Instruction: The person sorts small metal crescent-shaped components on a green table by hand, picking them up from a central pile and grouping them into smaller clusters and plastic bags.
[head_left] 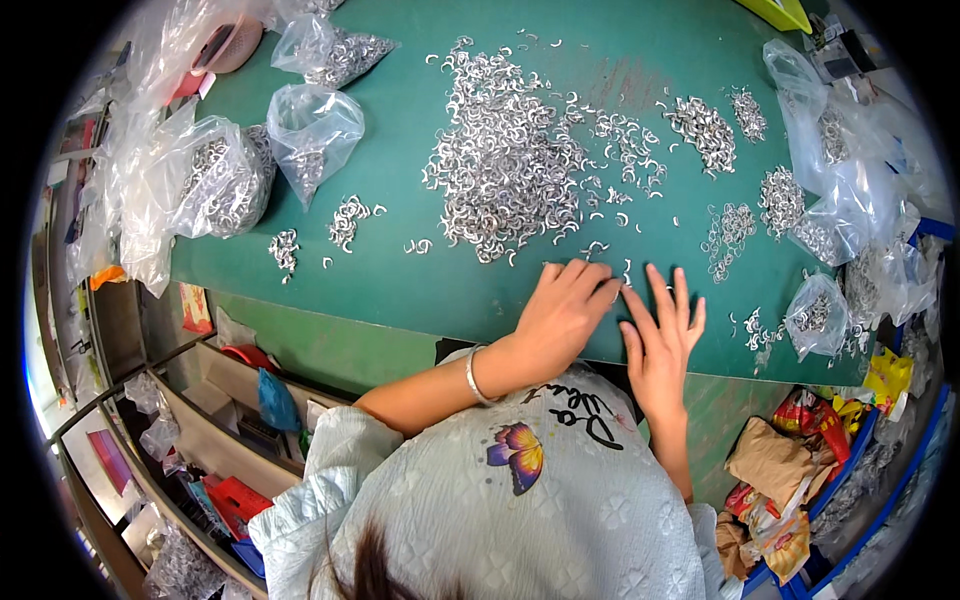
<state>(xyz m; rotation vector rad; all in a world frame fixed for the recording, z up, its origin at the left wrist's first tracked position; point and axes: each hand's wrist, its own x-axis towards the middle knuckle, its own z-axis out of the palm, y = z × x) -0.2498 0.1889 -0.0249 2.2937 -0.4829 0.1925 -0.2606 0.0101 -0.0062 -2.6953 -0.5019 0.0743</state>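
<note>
A large heap of small silvery crescent-shaped metal pieces [510, 160] lies on the green tabletop [390, 285]. At its near side is my left hand [565, 310], palm down, with bent fingers slightly apart and their tips on the table. A few loose crescents [595, 247] lie just beyond those fingertips. My right hand [660, 340] rests to the right near the table's front edge, its fingers spread. Between the two hands sits a small curved piece [627, 270], close to the right index finger. No held piece shows in either hand; the undersides of my fingers are hidden.
Smaller piles [702, 133] of metal pieces dot the right side, including thin rings [729, 240]. Filled clear plastic bags [228, 180] stand at left; another bag [818, 315] sits at right. Below the table are a compartmented shelf [215, 385] and crumpled packaging [775, 455].
</note>
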